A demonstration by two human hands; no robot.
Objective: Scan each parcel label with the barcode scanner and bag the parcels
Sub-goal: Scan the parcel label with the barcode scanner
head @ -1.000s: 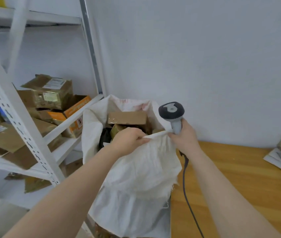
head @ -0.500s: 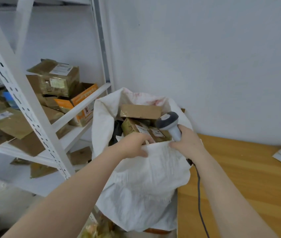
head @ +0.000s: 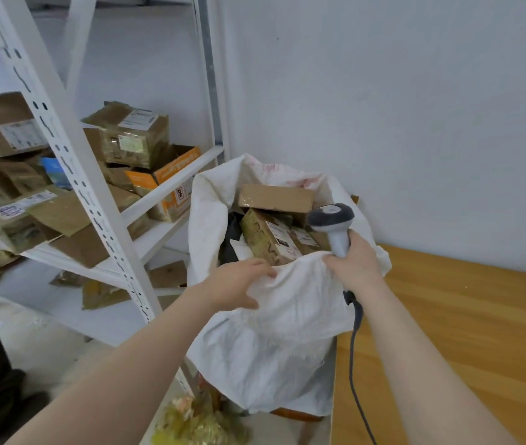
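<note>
Open mouth of white woven sack (head: 271,342), off the wooden bench's (head: 447,332) left edge, just ahead of both hands. My left hand (head: 239,281) pinches its near rim; my right hand (head: 356,268) wraps the grey barcode scanner (head: 332,220) handle, fingertips on the rim. Labelled brown cardboard parcel (head: 271,239) lies inside, long axis slanting toward my right hand. Versus half a second ago: rim lower, more label showing.

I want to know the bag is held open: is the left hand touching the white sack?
Touching. The head view shows the left hand curling its fingers over the white sack at its near rim, thumb on the cloth.
</note>
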